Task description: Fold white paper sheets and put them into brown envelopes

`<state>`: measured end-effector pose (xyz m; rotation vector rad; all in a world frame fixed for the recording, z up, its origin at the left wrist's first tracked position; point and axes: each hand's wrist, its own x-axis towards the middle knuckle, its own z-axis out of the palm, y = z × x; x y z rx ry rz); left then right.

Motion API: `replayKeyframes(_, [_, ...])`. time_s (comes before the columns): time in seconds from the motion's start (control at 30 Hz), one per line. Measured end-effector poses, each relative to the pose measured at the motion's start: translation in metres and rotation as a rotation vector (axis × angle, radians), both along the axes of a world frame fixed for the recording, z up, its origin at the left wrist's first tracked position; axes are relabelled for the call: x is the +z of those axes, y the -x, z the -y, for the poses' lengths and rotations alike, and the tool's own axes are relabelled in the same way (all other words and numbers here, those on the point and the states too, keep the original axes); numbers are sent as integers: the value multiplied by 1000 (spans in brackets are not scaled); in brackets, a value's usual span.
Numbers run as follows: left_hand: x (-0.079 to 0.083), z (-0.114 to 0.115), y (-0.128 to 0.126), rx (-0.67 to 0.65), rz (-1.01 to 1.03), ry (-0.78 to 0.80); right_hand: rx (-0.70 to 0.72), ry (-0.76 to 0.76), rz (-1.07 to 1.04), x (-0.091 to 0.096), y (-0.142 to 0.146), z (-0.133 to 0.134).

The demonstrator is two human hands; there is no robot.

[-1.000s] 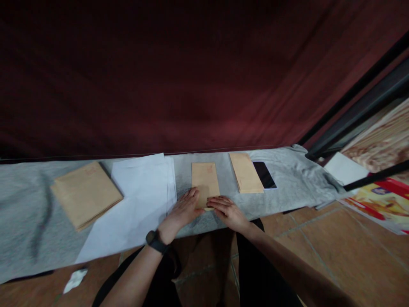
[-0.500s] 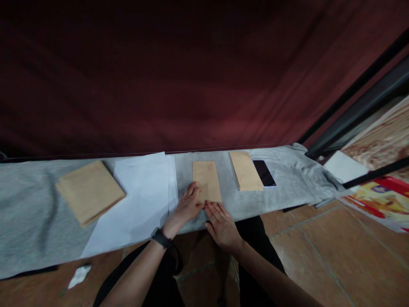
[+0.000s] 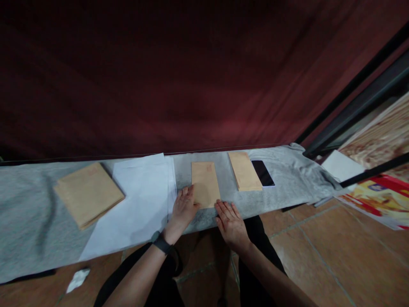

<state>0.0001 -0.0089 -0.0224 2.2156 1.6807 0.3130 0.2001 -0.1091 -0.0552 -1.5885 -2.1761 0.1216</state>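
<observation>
A single brown envelope (image 3: 205, 183) lies flat on the grey cloth (image 3: 28, 221) in front of me. My left hand (image 3: 182, 209), with a black wristband, rests flat and open at the envelope's near left edge, fingertips touching it. My right hand (image 3: 230, 219) lies flat and open on the cloth, fingertips at the envelope's near right corner. Neither hand holds anything.
A stack of brown envelopes (image 3: 244, 170) lies to the right beside a black phone (image 3: 262, 172). White paper sheets (image 3: 140, 200) and a larger stack of brown envelopes (image 3: 87, 194) lie to the left. A dark red curtain hangs behind. A crumpled white scrap (image 3: 76, 279) is on the tiled floor.
My right hand slid off the envelope's near edge toward me and to the right. My left hand drew back slightly along the left edge. The envelope stays in place.
</observation>
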Motion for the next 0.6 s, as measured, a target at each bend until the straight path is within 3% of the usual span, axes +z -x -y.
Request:
replayKeyframes(0.17, [11,7,-6,44,-47,79,-64,-19,2,3,12,-5])
replayKeyframes(0.37, [12,2,-6,109,74,168,-119,7,64,4,23,-10])
replayKeyframes(0.47, [7,-7,0,146,276,246,-140,-4,67,6,25,-13])
replayKeyframes(0.6, [5,-14,1,151,827,463,-146,-15,73,14,28,-20])
